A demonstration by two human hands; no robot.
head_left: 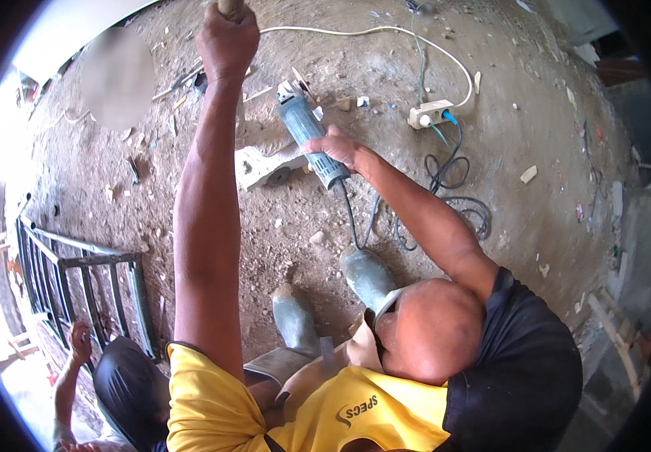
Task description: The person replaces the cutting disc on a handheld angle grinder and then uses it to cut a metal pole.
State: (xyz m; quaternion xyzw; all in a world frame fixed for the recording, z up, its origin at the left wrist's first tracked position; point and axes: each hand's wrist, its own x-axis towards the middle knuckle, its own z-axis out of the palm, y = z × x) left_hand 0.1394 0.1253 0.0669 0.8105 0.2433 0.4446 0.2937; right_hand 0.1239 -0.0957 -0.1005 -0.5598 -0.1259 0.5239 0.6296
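My right hand (334, 147) is closed round the body of a blue-grey angle grinder (304, 124). The grinder's head points away from me, and its dark cord hangs from the near end past my boot. Beneath the tool lies a pale, chunky block (259, 164) with a round grey disc (279, 177) against it. Far off at the upper edge, my left arm is stretched out. My left hand (227, 44) is a fist round a tan, rod-shaped piece (231, 9), mostly cut off by the picture's edge.
A white power strip (431, 114) with plugs lies to the right, and dark cable (449, 177) loops below it. At left stands a dark metal frame (92, 260). A co-worker's hand (79, 343) is beside it. Stones and scraps dot the dirt floor (536, 135).
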